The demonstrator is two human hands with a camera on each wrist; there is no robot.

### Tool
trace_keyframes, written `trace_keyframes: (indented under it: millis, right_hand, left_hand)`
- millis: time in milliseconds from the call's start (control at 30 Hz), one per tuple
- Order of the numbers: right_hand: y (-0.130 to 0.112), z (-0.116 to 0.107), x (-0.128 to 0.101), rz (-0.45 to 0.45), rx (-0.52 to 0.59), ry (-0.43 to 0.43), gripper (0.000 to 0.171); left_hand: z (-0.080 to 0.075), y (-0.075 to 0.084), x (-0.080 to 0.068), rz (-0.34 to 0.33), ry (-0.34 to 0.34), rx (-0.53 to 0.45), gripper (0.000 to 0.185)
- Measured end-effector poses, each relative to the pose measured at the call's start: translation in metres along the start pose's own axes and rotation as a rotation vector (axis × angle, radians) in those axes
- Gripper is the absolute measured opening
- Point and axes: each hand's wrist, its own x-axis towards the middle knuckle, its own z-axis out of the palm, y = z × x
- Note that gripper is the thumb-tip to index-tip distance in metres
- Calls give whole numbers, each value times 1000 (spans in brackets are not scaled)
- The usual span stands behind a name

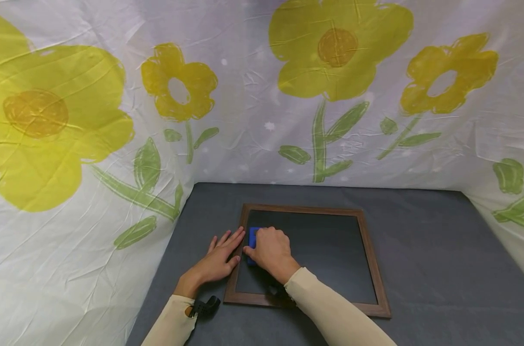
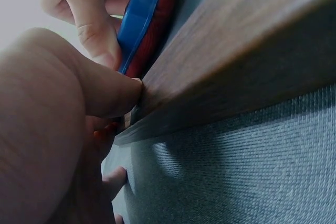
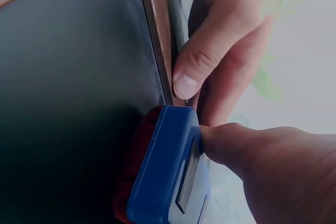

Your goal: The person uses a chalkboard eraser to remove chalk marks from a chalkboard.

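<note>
A chalkboard (image 1: 322, 254) in a brown wooden frame (image 1: 303, 209) lies flat on the dark grey cloth. My right hand (image 1: 271, 250) grips a chalkboard eraser (image 1: 253, 235) at the board's left side, close by the frame. The eraser has a blue body (image 3: 170, 156) and a red felt pad (image 3: 137, 161), which faces the dark board surface. Spread over the left frame strip is my left hand (image 1: 218, 262), its fingers straight. In the left wrist view its thumb (image 2: 118, 90) touches the wood.
Dark grey cloth (image 1: 439, 259) covers the table around the board. White fabric (image 1: 244, 134) printed with yellow flowers hangs behind and at both sides. A black strap with a device (image 1: 206, 306) sits at the left wrist.
</note>
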Motion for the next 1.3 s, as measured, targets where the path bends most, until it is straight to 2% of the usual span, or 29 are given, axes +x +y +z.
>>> trace_keyframes:
  millis: [267, 467, 833, 1067, 1300]
  right_hand:
    - [8, -3, -3, 16, 56, 4, 61]
    - [20, -7, -7, 48, 67, -5, 62]
    - [51, -15, -16, 143, 91, -16, 67]
    - [70, -20, -22, 191, 106, -22, 67]
    - [85, -25, -31, 208, 118, -16, 67]
  left_hand:
    - [-1, 3, -1, 6, 4, -13, 71]
    - [0, 2, -2, 52, 47, -37, 70]
    - [1, -2, -3, 114, 77, -92, 69]
    - [-3, 3, -2, 38, 12, -27, 71]
    - [-2, 0, 0, 22, -3, -13, 71]
